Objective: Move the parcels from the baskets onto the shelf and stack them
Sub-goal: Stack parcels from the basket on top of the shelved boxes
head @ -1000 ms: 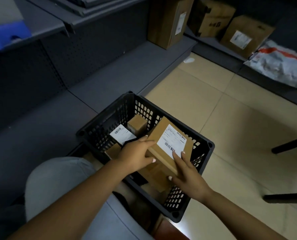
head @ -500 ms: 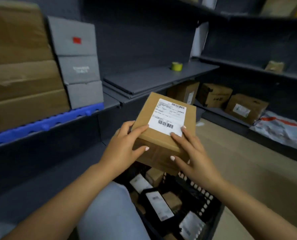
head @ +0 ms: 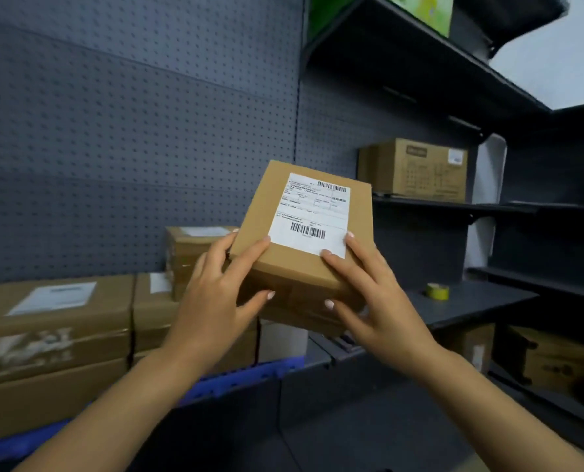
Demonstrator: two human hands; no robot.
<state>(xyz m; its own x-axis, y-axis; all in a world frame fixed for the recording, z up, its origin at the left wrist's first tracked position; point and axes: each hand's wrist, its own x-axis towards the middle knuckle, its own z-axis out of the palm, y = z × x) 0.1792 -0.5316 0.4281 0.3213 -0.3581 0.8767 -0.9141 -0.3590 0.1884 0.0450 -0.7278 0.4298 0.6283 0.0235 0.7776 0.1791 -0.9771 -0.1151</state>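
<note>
Labelled parcel (head: 304, 240) held mid-air at frame centre, gripped at near corners by left hand (head: 215, 301) at 8 o'clock and right hand (head: 375, 301) at 4 o'clock. Stacked boxes (head: 79, 335) seen on shelf (head: 297, 369) at 9 o'clock; tape roll (head: 437, 290) at 3 o'clock.

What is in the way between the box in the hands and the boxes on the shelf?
Nothing visible. The left hand and right hand hold the parcel in open air just before the stacked boxes.
</note>
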